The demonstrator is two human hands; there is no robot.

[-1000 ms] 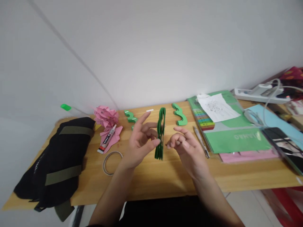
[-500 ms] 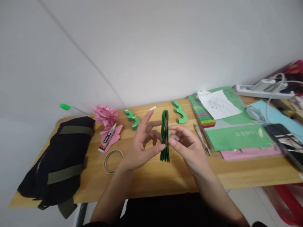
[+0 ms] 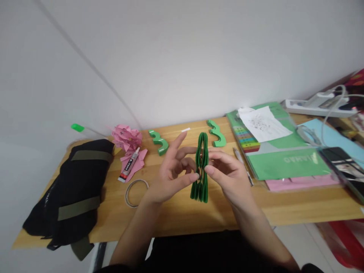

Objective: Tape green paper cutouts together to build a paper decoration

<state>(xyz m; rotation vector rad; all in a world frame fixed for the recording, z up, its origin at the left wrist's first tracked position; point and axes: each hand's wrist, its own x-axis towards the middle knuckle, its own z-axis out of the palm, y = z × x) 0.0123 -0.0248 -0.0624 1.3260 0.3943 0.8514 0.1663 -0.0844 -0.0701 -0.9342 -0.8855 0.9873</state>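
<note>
Fingers (image 3: 215, 175) opposite, green paper (image 3: 202, 163) between

We read "B-7000" on the tube (image 3: 129, 166) left of the fingers (image 3: 178, 145) and, faintly, "JIAHAO" on the green folder (image 3: 273, 167) to their right.

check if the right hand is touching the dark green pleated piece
Touching: in the head view, the right hand has its thumb tip against the dark green pleated piece.
</note>
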